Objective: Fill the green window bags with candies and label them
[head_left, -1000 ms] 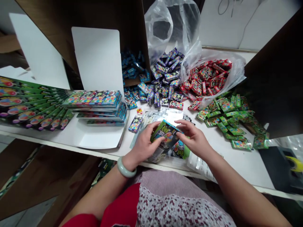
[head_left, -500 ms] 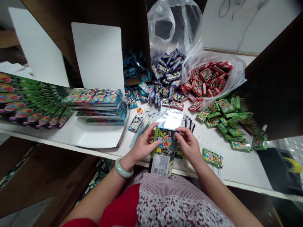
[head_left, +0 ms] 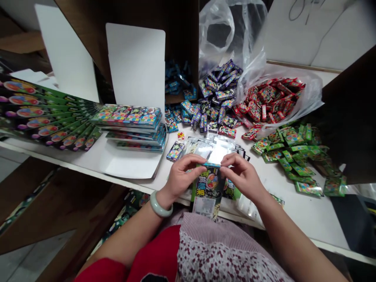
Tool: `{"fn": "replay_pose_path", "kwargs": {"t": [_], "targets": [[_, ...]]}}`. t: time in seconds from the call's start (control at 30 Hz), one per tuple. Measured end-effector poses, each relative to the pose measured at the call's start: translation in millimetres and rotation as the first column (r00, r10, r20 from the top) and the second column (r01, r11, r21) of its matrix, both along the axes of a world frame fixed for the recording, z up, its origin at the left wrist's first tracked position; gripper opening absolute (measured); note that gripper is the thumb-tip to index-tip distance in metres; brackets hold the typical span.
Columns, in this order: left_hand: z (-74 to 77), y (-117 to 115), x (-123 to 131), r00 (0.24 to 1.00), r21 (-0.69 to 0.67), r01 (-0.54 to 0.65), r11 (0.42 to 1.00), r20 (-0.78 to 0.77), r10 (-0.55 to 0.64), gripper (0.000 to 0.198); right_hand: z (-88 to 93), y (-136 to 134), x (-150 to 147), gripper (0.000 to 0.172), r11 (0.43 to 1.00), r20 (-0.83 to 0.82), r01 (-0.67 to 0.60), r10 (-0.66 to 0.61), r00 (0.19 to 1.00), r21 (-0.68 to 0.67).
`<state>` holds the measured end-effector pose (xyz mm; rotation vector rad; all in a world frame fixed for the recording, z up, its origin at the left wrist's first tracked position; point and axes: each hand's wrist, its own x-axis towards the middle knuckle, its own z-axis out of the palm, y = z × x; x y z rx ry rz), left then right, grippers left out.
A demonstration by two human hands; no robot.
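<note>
Green printed packet: its upper part is being hidden by the left hand and right hand. Fanned green boxes: being cut off by the view's left edge; clear plastic bag: being cropped by the top edge. Blue-and-purple packets: their printing is proving too small to read.

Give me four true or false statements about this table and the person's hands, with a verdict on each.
A pale green bangle is on the left wrist: true.
The red packets sit in a cardboard box: false, they lie in a clear plastic bag.
The left hand and right hand both hold a green printed packet: true.
The loose green packets lie left of the hands: false, they lie to the right.
</note>
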<state>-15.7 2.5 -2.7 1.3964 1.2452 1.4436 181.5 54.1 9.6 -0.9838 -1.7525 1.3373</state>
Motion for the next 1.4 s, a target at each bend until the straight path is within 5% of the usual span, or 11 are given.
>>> {"fn": "replay_pose_path", "kwargs": {"t": [0.23,0.47,0.63,0.83,0.93,1.0,1.1,1.23,1.4], "targets": [[14.5,14.0,-1.1,0.998,-0.174,-0.064,0.983,0.004,0.066,0.009,12.8,10.7,-16.2,0.015,0.985,0.069,-0.026,0.039,0.997,-0.173],[8.7,8.6,-16.5,0.981,-0.091,0.193,0.977,-0.009,-0.195,0.012,10.6,5.6,-1.4,0.009,0.984,0.160,-0.156,0.141,0.977,0.082],[-6.2,-0.1,-12.5,0.986,-0.132,0.167,0.977,0.021,-0.165,0.015,-7.5,-7.5,3.3,0.004,0.948,0.145,-0.062,0.016,0.989,0.313],[-5.2,1.6,-7.4,0.991,-0.079,0.110,0.991,-0.074,-0.115,0.008,-12.3,-17.4,1.5,0.016,0.982,0.020,0.047,-0.051,0.998,0.180],[-5.4,2.3,-10.9,0.989,-0.080,0.053,0.995,-0.136,-0.064,0.009,-21.8,-10.2,28.1,0.022,0.975,0.003,0.194,-0.196,0.981,0.106],[-9.0,3.9,-12.7,0.987,-0.102,-0.016,0.995,-0.162,-0.001,0.011,-32.9,0.5,63.4,0.021,0.943,0.183,0.307,-0.327,0.927,0.131],[-14.9,8.5,-10.8,0.982,-0.144,-0.091,0.985,-0.178,0.065,0.014,-49.0,15.2,125.3,0.020,0.890,0.503,0.413,-0.451,0.738,0.193],[-15.6,14.0,-1.3,0.985,-0.182,-0.067,0.981,-0.171,0.035,0.015,-64.1,23.0,167.4,0.014,0.884,0.646,0.434,-0.435,0.627,0.174],[-12.1,16.0,3.7,0.980,-0.166,-0.062,0.984,-0.197,0.028,0.016,-77.4,23.8,163.6,0.008,0.900,0.683,0.426,-0.367,0.632,0.089]]}}
